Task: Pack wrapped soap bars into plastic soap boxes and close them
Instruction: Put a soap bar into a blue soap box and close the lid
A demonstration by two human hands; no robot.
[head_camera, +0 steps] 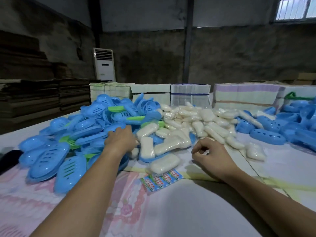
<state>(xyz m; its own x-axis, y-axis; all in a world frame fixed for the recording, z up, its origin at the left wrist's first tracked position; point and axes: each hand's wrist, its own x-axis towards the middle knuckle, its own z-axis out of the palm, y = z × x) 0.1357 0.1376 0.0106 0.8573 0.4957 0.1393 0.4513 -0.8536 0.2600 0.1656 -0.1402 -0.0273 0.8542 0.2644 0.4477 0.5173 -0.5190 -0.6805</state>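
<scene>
A big heap of blue plastic soap box halves, with a few green ones, covers the left of the table. White wrapped soap bars lie piled in the middle. My left hand reaches into the edge of the blue heap, fingers spread over the boxes; whether it grips one is hidden. My right hand hovers over the table with loosely curled fingers and holds nothing. One wrapped bar lies nearest me, between my hands. More blue boxes lie at the right.
A strip of colourful printed labels lies on the table in front of the nearest bar. Stacks of bundled flat cartons line the table's far edge. Folded cardboard is stacked at the left, beyond the table. A standing air conditioner is against the wall.
</scene>
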